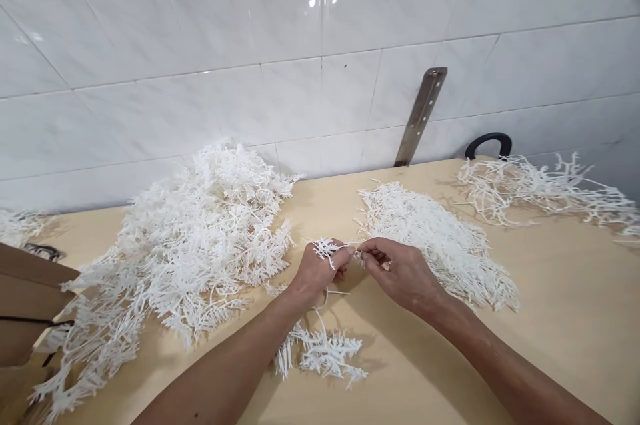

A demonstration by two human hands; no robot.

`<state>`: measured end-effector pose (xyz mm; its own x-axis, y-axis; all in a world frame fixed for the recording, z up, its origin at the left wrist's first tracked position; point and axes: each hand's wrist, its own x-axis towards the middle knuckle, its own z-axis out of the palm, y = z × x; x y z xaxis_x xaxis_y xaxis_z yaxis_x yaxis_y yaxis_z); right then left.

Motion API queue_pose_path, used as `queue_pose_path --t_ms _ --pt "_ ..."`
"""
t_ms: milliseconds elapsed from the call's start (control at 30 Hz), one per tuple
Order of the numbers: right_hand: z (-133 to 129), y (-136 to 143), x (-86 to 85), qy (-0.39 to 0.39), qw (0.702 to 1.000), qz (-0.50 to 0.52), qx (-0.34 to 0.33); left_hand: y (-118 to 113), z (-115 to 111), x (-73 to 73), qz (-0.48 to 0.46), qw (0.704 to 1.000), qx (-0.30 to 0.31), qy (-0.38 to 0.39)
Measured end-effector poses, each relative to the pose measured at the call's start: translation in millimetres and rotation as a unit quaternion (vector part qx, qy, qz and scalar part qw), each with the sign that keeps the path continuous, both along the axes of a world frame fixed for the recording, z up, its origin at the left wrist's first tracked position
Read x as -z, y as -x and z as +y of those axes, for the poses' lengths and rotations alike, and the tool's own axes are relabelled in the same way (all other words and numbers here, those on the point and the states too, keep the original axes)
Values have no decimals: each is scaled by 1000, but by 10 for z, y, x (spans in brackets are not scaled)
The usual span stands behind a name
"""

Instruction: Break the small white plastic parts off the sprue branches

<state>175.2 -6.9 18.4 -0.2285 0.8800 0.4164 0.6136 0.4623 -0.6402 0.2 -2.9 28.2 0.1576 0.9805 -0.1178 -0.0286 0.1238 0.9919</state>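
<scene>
My left hand (317,272) is closed round a white branched sprig (326,248), whose feathery tips stick out above the knuckles. My right hand (397,272) pinches at the sprig's thin end, fingertips almost meeting those of the left; the exact contact point is too small to make out. Under my left wrist lies a loose white sprig (330,352) with a thin curved stem. To the left rises a large heap of white branched sprigs (210,232). Just behind my right hand is a flatter pile of thin white pieces (430,232).
Longer, bare white branches (540,192) lie at the back right, near a black curved handle (490,142). A brown cardboard box (30,298) stands at the left edge. Behind the wooden table (565,318), a metal bracket (421,115) leans along the tiled wall (200,32).
</scene>
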Motion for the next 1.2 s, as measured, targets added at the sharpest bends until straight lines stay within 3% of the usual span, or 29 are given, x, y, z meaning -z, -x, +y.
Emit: queue_pose_path --t_ms 167,367,600,800,933,1033,1200 --pt "25 -26 16 -7 1000 11 2 26 -27 -62 48 998 9 -27" --pt "38 3 20 1 1000 13 13 17 -63 -182 34 998 11 -45" --pt "34 32 40 3 999 -2 32 -40 -52 -72 66 996 -41 -41" --pt "53 166 36 42 993 30 106 -84 -127 -108 49 993 -52 -98" --pt "142 41 8 40 979 46 195 -18 -103 -122 48 991 -53 -109" --pt "185 -133 -37 38 974 50 218 30 -52 -61 24 997 -28 -66" --pt "138 -183 -120 60 979 57 189 29 20 65 -66 997 -16 24"
